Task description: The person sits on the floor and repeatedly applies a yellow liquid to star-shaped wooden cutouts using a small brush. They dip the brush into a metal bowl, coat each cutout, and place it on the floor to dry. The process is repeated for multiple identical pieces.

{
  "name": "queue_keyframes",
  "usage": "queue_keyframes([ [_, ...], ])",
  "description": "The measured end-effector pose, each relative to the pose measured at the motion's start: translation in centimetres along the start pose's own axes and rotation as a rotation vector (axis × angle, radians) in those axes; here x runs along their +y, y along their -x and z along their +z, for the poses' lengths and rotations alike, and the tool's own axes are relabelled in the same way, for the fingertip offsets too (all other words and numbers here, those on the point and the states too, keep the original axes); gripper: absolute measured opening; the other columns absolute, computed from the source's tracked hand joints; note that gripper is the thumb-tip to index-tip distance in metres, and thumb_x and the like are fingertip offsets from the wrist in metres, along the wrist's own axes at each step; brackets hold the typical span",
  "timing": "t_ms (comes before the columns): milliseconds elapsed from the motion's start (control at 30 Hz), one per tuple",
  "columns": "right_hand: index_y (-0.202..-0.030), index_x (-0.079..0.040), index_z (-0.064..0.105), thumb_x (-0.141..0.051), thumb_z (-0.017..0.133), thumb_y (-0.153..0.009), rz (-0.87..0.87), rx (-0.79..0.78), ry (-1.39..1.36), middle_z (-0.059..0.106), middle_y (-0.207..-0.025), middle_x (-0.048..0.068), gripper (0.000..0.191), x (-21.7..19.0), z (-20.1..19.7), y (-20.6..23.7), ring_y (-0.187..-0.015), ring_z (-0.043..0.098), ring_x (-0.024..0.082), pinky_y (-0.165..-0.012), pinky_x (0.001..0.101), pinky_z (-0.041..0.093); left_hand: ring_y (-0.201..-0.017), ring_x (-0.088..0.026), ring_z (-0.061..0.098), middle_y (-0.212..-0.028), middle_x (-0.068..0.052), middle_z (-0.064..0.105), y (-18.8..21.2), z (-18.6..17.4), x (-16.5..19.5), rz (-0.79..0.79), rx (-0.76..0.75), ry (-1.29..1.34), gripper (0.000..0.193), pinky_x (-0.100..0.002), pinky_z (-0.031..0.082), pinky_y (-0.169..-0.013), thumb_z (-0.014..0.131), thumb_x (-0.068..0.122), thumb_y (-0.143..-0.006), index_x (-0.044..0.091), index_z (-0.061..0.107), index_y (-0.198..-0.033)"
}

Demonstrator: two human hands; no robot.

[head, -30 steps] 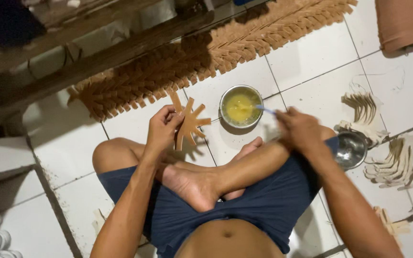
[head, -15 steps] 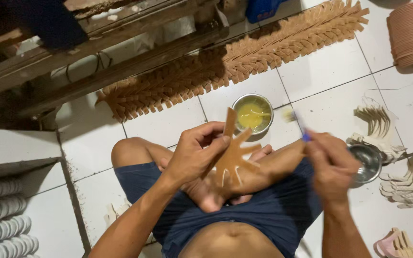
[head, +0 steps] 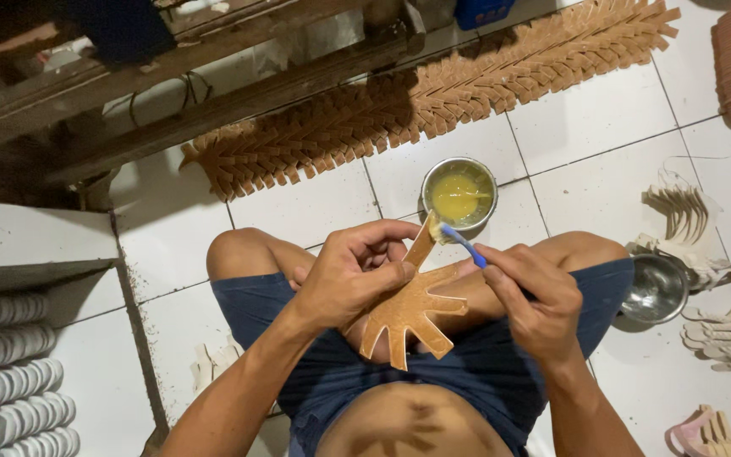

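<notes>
I sit cross-legged on a white tiled floor. My left hand (head: 355, 275) grips a flat brown star-shaped cutout (head: 408, 313) with several pointed arms, held over my lap. My right hand (head: 530, 296) holds a small blue-handled brush (head: 460, 240), its tip touching the top arm of the cutout. Just beyond my hands a round metal tin of yellow glue (head: 459, 194) stands on the floor.
A long row of brown cutouts (head: 433, 101) lies along the floor by wooden beams (head: 213, 93). An empty metal bowl (head: 656, 289) sits by my right knee, pale cutouts (head: 721, 279) stacked beside it. White ridged pieces (head: 10, 381) are stacked at left.
My left hand has brought the cutout from near the tin back over my lap. My right hand has moved the brush from the tin onto the cutout's top arm.
</notes>
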State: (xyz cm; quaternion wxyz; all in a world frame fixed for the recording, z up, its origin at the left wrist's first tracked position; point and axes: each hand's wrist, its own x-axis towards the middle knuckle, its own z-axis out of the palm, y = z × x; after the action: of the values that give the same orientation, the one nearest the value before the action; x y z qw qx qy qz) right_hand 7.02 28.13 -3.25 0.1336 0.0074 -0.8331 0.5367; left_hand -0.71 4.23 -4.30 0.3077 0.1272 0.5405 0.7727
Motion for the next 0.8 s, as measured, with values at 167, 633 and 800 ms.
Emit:
queue_keyframes([
  [167, -0.119, 0.002, 0.072, 0.006, 0.065, -0.094, -0.002, 0.059, 0.002, 0.067, -0.083, 0.005, 0.026, -0.3, -0.5, 0.6, -0.071, 0.058, 0.01, -0.063, 0.0238, 0.043, -0.068, 0.002, 0.051, -0.084, 0.005, 0.06, 0.3, -0.2, 0.0, 0.002, 0.005, -0.024, 0.041, -0.014, 0.042, -0.059, 0.068, -0.001, -0.093, -0.007, 0.064, -0.133],
  [633, -0.127, 0.005, 0.072, 0.003, 0.062, -0.105, 0.235, 0.33, -0.295, 0.065, -0.088, 0.004, 0.024, 1.9, -1.3, 0.3, -0.07, 0.05, 0.007, -0.061, 0.0203, 0.036, -0.089, -0.008, 0.066, -0.101, -0.006, 0.073, 0.6, 0.4, 1.0, -0.073, 0.021, -0.038, 0.029, -0.023, 0.056, -0.082, 0.073, 0.006, -0.095, -0.007, 0.07, -0.121],
  [800, -0.121, 0.006, 0.071, 0.007, 0.064, -0.097, -0.003, 0.098, -0.107, 0.068, -0.088, 0.008, 0.025, 0.6, -1.3, 1.7, -0.079, 0.061, 0.011, -0.069, 0.0237, 0.046, -0.092, -0.009, 0.066, -0.102, -0.006, 0.073, 0.4, 1.0, 0.5, -0.048, 0.052, 0.016, 0.029, -0.025, 0.056, -0.085, 0.068, 0.009, -0.097, -0.005, 0.07, -0.122],
])
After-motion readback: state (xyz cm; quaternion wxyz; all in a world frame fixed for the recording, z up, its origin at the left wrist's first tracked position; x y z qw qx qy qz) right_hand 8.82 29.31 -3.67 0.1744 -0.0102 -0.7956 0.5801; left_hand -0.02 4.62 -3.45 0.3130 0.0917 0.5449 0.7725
